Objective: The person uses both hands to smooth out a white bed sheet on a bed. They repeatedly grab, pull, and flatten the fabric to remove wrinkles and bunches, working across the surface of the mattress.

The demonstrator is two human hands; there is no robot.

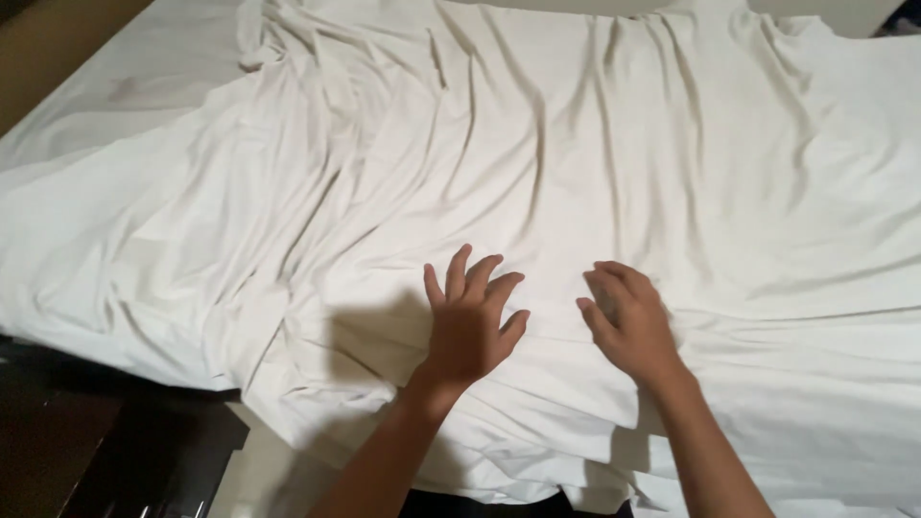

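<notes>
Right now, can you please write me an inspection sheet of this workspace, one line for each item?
Surface: bed covered by cloth, bare strip at upper left.
Job's things: white sheet, heavily wrinkled, folds bunched at left; its near edge hangs over the bed side.
Clutter: nothing seen.
Grips: left hand flat on the sheet, fingers spread; right hand on the sheet, fingers curled, whether it pinches cloth I cannot tell.
Cables: nothing seen.
Surroundings: dark furniture at lower left, brown wall at upper left.
</notes>
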